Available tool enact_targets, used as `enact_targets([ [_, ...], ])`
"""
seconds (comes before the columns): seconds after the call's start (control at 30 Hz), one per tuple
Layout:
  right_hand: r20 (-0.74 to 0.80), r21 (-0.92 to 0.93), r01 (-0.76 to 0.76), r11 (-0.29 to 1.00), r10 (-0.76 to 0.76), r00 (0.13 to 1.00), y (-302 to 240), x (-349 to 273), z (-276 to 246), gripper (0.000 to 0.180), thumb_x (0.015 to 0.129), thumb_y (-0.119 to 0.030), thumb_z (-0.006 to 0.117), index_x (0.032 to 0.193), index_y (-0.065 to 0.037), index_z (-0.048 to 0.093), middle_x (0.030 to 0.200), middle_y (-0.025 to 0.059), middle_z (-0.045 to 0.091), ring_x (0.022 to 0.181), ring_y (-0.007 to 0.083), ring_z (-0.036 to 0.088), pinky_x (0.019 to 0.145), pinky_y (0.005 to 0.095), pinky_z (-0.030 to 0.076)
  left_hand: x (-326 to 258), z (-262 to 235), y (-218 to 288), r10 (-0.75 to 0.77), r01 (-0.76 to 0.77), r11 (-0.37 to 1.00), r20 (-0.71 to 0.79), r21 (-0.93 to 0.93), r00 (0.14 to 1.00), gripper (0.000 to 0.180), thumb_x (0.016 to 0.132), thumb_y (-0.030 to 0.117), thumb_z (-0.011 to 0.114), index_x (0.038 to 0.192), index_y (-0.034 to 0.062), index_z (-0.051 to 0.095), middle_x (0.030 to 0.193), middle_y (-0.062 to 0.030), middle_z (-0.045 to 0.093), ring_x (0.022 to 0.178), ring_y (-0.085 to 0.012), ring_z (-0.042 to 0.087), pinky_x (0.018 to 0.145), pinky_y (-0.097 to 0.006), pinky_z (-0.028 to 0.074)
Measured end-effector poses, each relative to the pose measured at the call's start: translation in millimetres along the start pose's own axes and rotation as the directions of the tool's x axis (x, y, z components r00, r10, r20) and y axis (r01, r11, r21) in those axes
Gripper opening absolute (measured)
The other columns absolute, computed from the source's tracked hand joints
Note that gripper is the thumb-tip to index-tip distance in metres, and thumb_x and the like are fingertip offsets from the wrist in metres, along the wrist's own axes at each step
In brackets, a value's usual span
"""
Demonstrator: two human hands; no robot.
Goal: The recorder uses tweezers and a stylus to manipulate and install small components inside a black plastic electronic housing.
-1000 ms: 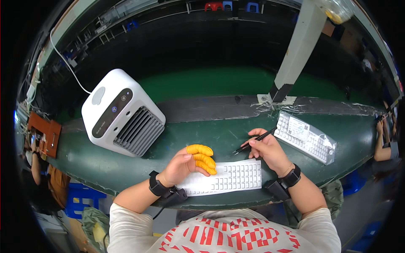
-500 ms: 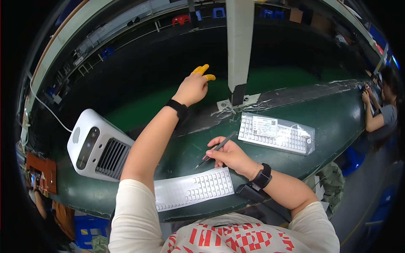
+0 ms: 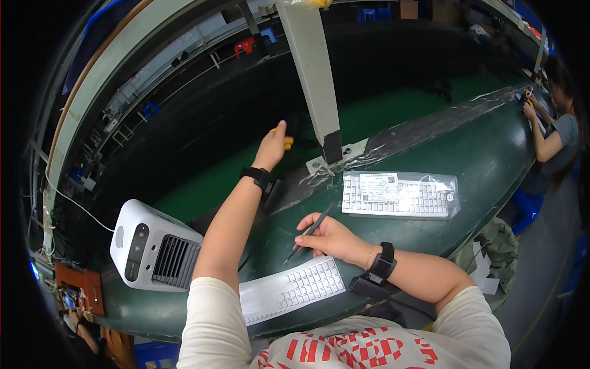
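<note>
My left hand [image 3: 272, 146], with yellow finger cots on some fingers, reaches out over the dark, sunken band beyond the table edge. Its fingers are curled with the thumb upward; a blurred dark shape lies beside them, and what they grip is unclear. In my right hand [image 3: 332, 238] is a slim dark pointed tool [image 3: 313, 229], held like a pen, its tip down toward the table. Just below that tip lies a white sheet printed with key outlines [image 3: 301, 289], partly covered by my left arm. Right of it, a white keyboard [image 3: 418, 198] lies in a clear bag under a paper label.
A white portable air cooler [image 3: 153, 249] stands on the green table [image 3: 479, 147] at left. A pale post [image 3: 310, 74] rises from a bolted plate ahead. Beside my right wrist sits a black box [image 3: 367, 288] with a cable. A co-worker [image 3: 556, 135] works at far right.
My left hand has turned and its fingers, extended before, are now curled. My right hand keeps its grip on the tool. The whole view has shifted and tilted.
</note>
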State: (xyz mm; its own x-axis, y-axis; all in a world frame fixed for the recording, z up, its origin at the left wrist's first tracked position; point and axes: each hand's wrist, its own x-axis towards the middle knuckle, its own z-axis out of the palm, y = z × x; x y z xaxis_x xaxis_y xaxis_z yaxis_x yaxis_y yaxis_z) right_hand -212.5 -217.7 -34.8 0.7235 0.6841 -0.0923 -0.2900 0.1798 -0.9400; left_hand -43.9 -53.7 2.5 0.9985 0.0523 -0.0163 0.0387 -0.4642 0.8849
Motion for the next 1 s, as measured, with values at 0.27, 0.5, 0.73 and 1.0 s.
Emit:
enact_targets([
  [0.27, 0.071, 0.016, 0.003, 1.0, -0.004, 0.997, -4, -1, 5, 0.023, 0.076, -0.015, 0.056, 0.091, -0.004, 0.041, 0.074, 0.0063, 0.059, 0.052, 0.0021, 0.045, 0.045, 0.0152, 0.035, -14, -33, -42, -0.282, 0.182, 0.695, -0.03, -0.696, 0.959, 0.023, 0.078, 0.024, 0.042, 0.088, 0.0035, 0.045, 0.087, -0.011, 0.049, 0.08, -0.0219, 0.051, 0.071, -0.034, 0.043],
  [0.5, 0.425, 0.287, -0.012, 0.958, -0.116, 0.898, -25, -14, 4, 0.015, 0.076, -0.008, 0.053, 0.084, -0.006, 0.041, 0.082, 0.0177, 0.056, 0.048, 0.0015, 0.038, 0.042, 0.0136, 0.03, -119, -69, -25, 0.002, 0.033, 0.673, 0.046, -0.739, 0.999, 0.02, 0.081, 0.014, 0.041, 0.094, -0.0013, 0.044, 0.096, -0.0118, 0.051, 0.085, -0.0209, 0.053, 0.074, -0.032, 0.045],
  [0.73, 0.326, 0.389, 0.106, 0.915, -0.244, 0.913, -31, -20, -6, 0.025, 0.073, -0.021, 0.059, 0.083, -0.009, 0.039, 0.08, 0.0179, 0.057, 0.045, 0.0024, 0.037, 0.043, 0.0118, 0.028, -257, -57, -29, 0.013, 0.157, 0.628, 0.213, -0.762, 0.977, 0.031, 0.078, 0.007, 0.047, 0.107, -0.0004, 0.038, 0.11, -0.0152, 0.044, 0.1, -0.0214, 0.047, 0.075, -0.033, 0.046],
  [1.0, -0.009, 0.069, 0.126, 0.99, -0.126, 0.992, -49, -17, 57, 0.019, 0.075, -0.006, 0.055, 0.084, -0.006, 0.038, 0.076, 0.0117, 0.056, 0.066, 0.0103, 0.055, 0.059, 0.0182, 0.043, -291, -43, -49, 0.105, 0.108, 0.576, 0.204, -0.81, 0.973, 0.072, 0.071, -0.008, 0.045, 0.127, 0.0101, 0.004, 0.12, -0.0118, 0.032, 0.106, -0.0218, 0.041, 0.081, -0.04, 0.041],
])
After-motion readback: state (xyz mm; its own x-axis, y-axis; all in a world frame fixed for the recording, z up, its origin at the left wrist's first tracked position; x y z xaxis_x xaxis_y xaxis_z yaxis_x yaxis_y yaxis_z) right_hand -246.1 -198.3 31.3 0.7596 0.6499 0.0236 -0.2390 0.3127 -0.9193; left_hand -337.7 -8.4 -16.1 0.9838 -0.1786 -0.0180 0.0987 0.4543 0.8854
